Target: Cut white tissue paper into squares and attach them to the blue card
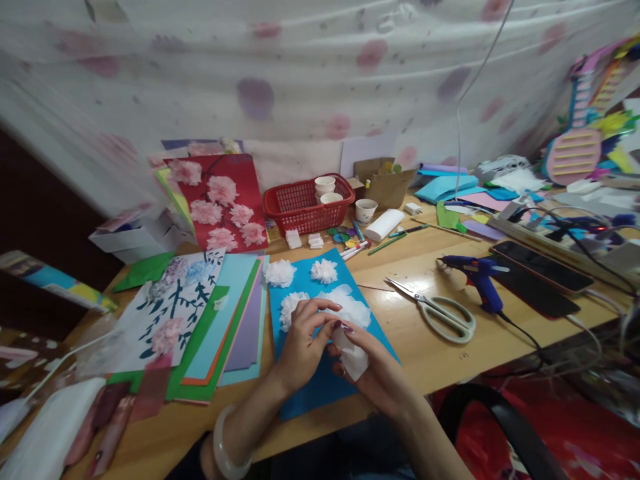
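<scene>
My left hand (311,337) and my right hand (367,363) meet over a blue sheet (317,393). Between them is a piece of thin white tissue paper (354,357), pinched by the fingertips of both hands and hanging over my right palm. On the blue sheet lie ruffled white paper flowers, one at the upper left (280,273), one at the upper right (324,271) and one partly behind my left hand (291,308). More loose white tissue (353,308) rests just behind my fingers.
Scissors (445,319) and a blue glue gun (475,272) lie to the right, near two phones (543,267). Behind stand a red basket (310,217), a cup (366,211) and a red flower picture (220,200). Coloured sheets (245,340) and a flower drawing (170,313) lie left.
</scene>
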A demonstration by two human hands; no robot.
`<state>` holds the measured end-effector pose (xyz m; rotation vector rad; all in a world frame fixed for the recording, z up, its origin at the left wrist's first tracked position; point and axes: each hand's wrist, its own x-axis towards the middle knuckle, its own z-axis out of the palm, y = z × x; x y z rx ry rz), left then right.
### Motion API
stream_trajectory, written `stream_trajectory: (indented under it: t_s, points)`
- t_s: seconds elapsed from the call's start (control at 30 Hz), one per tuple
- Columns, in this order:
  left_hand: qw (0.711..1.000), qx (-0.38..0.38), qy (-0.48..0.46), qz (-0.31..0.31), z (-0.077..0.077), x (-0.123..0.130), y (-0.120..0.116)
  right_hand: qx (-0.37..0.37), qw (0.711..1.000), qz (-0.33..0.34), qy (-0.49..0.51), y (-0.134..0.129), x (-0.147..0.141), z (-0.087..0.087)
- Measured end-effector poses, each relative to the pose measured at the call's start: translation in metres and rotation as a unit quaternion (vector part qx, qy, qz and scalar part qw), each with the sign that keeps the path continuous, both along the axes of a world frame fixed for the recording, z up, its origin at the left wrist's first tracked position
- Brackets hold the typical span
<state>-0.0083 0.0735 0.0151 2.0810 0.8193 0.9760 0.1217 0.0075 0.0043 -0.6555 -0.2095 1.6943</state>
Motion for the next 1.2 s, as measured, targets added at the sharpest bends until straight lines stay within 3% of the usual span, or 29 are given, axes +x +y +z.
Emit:
stream_trajectory:
  t_s: [0.23,0.37,0.73,1.03,1.2]
  points:
    - [0.995,-0.032,-0.073,0.064,-0.005,0.003,0.004,0.036,0.998,-0.014,-0.053,0.001,0.002,-0.001]
    - [0.993,-0.056,-0.088,0.058,-0.007,0.005,0.004,0.028,0.995,-0.045,-0.083,0.002,0.0,0.0]
    - [0.956,-0.229,-0.168,0.073,-0.007,0.004,0.009,0.034,0.982,-0.139,-0.121,0.003,0.007,-0.003]
    - [0.915,-0.324,-0.241,0.027,-0.004,0.009,0.004,0.046,0.995,-0.043,-0.078,0.001,0.027,-0.001]
    - [0.903,-0.362,-0.232,-0.015,0.0,0.01,0.001,0.055,0.983,-0.032,-0.171,-0.004,0.031,-0.005]
